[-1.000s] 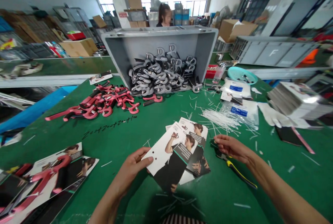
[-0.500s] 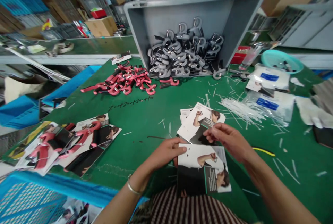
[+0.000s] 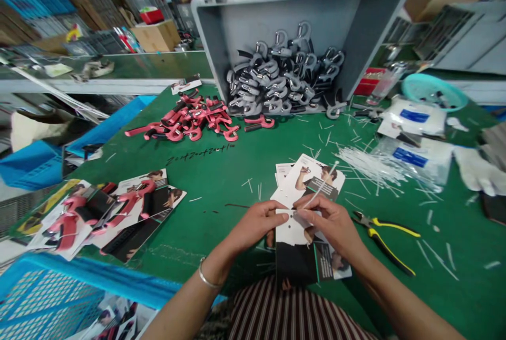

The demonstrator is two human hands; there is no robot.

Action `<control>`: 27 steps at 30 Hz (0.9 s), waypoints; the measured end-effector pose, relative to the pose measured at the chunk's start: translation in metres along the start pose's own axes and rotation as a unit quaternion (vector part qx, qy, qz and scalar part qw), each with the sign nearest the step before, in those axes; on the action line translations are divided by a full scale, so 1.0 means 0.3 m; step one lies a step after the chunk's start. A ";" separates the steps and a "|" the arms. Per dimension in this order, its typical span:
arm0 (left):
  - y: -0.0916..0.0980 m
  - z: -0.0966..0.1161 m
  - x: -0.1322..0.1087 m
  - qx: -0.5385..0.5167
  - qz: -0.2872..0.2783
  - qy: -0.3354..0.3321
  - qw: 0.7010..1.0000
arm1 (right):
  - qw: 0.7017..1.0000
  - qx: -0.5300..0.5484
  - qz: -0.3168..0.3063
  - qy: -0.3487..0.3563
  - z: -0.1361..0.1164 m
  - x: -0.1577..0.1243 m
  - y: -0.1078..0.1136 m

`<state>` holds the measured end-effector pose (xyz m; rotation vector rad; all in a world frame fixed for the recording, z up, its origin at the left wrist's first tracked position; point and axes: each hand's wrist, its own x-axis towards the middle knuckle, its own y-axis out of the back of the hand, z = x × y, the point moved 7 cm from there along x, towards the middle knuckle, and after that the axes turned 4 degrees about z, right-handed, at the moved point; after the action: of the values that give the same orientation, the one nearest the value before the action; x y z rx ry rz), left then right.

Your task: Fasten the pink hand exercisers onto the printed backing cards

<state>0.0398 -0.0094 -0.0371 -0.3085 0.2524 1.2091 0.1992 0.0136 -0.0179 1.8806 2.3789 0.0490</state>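
Observation:
A printed cardboard card with punched holes near its top is in front of me, above the table edge. My left hand pinches its top left corner between thumb and fingers. At the card's top edge, my right hand is closed on a thin white cable tie, whose length sticks up to the right. The fingertips of both hands almost meet by the holes; whether the tie passes through one is hidden. More printed cards lie just beyond. Cutting pliers with yellow-and-black handles rest right of my right hand.
A grey crate on its side holds many grey-and-black hooked pieces. Similar pink-and-black pieces are heaped left of it. Carded pink pieces lie at left above a blue basket. Loose cable ties are piled at right.
My right hand has moved down and left to the card's top edge, and a cable tie now shows in it. The pliers, previously mostly hidden behind my right arm, are in full view.

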 end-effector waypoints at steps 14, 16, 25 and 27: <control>0.058 0.175 0.100 -0.020 0.055 -0.061 0.996 | 0.988 -0.099 -0.084 0.081 -0.077 0.155 -0.002; 0.085 0.231 0.157 -0.032 0.067 -0.097 0.992 | 0.988 -0.091 -0.084 0.091 -0.113 0.239 0.015; 0.113 0.055 0.226 -0.226 0.078 -0.058 0.969 | 0.966 -0.098 -0.121 0.205 -0.078 0.309 -0.030; 0.116 0.024 0.227 -0.228 0.097 -0.055 0.967 | 0.964 -0.103 -0.133 0.208 -0.068 0.303 -0.040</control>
<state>0.0299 0.0637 -0.0579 -0.6256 -0.0995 1.4700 0.1647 0.0998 -0.0047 1.5643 2.7379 0.7054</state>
